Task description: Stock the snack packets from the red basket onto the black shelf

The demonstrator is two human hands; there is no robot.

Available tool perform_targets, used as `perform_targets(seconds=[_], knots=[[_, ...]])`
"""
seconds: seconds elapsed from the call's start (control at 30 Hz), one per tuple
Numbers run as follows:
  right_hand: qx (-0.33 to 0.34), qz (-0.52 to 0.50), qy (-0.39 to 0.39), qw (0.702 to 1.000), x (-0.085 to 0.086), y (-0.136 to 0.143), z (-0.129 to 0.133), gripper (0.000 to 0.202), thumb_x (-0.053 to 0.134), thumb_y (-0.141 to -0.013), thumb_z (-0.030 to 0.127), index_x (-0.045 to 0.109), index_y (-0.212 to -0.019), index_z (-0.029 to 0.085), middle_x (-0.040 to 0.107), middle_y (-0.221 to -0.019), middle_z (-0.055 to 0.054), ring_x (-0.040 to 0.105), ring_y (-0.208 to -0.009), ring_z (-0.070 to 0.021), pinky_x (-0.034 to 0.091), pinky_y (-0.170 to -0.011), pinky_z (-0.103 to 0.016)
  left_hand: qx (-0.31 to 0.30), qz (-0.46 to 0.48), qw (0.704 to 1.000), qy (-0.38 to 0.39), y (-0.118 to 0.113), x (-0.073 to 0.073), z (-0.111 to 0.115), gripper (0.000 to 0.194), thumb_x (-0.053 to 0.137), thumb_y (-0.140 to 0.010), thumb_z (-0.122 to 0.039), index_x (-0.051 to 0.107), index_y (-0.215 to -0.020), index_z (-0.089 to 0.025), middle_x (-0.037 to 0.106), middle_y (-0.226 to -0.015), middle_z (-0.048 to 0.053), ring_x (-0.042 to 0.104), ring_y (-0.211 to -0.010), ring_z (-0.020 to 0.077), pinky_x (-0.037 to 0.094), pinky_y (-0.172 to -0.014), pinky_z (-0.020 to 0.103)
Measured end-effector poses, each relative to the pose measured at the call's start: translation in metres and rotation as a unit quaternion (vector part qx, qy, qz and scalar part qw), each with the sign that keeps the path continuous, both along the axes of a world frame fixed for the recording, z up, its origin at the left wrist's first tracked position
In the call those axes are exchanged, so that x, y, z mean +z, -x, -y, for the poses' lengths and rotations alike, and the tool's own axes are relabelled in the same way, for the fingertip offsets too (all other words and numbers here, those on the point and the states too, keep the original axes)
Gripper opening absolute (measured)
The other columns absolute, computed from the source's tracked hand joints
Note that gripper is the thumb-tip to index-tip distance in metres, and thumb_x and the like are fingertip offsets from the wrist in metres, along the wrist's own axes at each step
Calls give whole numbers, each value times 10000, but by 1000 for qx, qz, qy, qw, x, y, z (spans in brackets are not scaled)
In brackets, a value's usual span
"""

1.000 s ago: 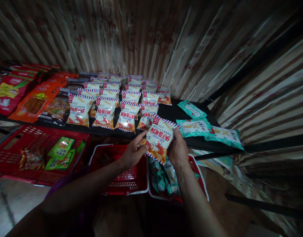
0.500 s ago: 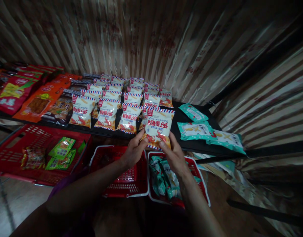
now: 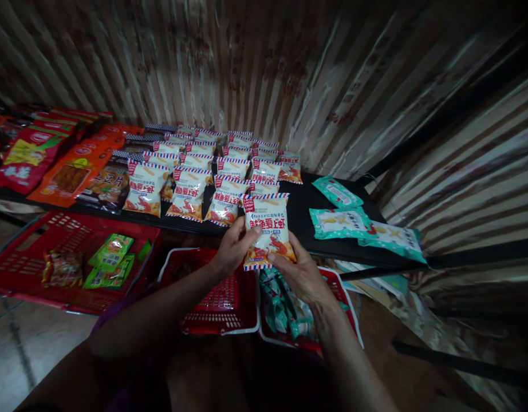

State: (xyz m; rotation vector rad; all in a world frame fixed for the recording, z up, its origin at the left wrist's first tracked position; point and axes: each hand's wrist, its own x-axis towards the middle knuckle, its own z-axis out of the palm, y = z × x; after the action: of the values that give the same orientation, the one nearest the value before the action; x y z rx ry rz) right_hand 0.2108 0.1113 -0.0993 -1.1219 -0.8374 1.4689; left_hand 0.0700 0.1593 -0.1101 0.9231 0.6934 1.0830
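Could knock the rows of bags (image 3: 188,194) askew by pushing the white snack bag (image 3: 267,234), clamped between left hand (image 3: 236,245) and right hand (image 3: 302,268) near the shelf (image 3: 301,200) and above red baskets (image 3: 247,304), forward too far.

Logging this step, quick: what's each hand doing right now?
Left hand: holding the white snack bag by its left edge.
Right hand: holding the same bag, lower right.

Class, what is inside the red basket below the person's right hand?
Teal snack bags lie piled inside the red basket. The right hand and forearm cover part of it, and whatever lies beneath the upper bags cannot be seen.
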Motion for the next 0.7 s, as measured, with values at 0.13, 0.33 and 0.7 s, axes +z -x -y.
perform_targets(seconds=[0.13, 0.33, 0.7], knots=[[5, -3, 0, 1000, 0, -3, 5, 635, 790, -614, 180, 558, -1192, 299, 672, -1115, -12, 633, -997, -206, 519, -858, -343, 24, -20, 999, 17, -3, 3, 1, 380, 610, -771, -399, 578, -1060, -155, 689, -1013, 69, 639, -904, 206, 500, -809, 319], [-15, -14, 18, 1000, 4, -7, 9, 665, 817, -571, 171, 573, -1174, 306, 688, -1078, -1, 653, -930, -186, 522, -829, -316, 47, -38, 998, 17, -7, 0, 0, 335, 589, -782, -441, 609, -973, -166, 690, -920, 41, 628, -824, 162, 491, -733, 265], [-155, -42, 57, 985, -19, -1, 12, 369, 866, -501, 269, 658, -804, 231, 680, -759, 44, 607, -658, -97, 493, -577, -194, 102, -28, 994, 9, -13, -5, -2, 344, 614, -751, -453, 576, -948, -174, 676, -865, 24, 614, -757, 151, 479, -703, 263]])
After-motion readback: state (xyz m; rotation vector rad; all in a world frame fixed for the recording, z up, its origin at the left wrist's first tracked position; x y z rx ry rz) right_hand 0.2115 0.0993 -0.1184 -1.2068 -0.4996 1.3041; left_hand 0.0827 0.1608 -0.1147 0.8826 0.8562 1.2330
